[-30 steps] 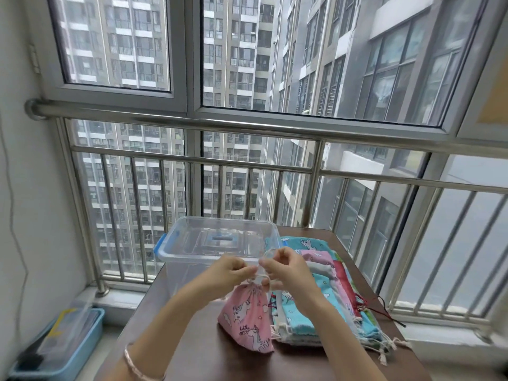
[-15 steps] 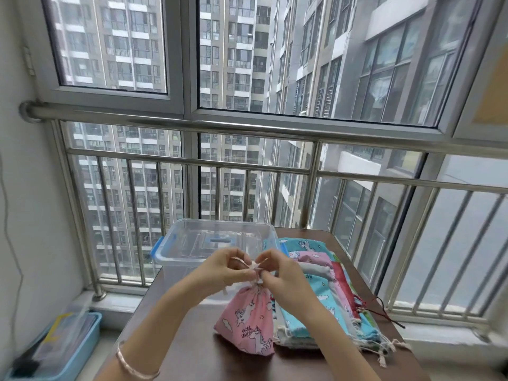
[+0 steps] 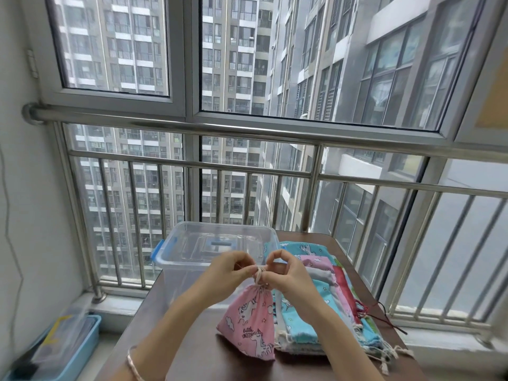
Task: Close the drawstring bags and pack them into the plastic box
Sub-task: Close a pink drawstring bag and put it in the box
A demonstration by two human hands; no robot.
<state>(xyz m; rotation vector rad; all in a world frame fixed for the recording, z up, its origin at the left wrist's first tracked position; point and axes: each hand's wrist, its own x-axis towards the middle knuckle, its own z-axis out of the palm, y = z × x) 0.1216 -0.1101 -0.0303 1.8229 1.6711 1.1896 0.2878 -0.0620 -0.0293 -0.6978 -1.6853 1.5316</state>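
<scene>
Brown table (image 3: 192,358), pink bag (image 3: 248,323), drawstring (image 3: 258,274) pinched between left hand (image 3: 225,273) and right hand (image 3: 288,273).

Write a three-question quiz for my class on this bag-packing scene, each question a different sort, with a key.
1. True or false: the pink unicorn bag already lies inside the plastic box.
2. On which side of the pink bag does the stack of bags lie? A: left. B: right. C: inside the box.
3. Fill in: the left hand and right hand both pinch the bag's ____.
Key: 1 false; 2 B; 3 drawstring.
</scene>
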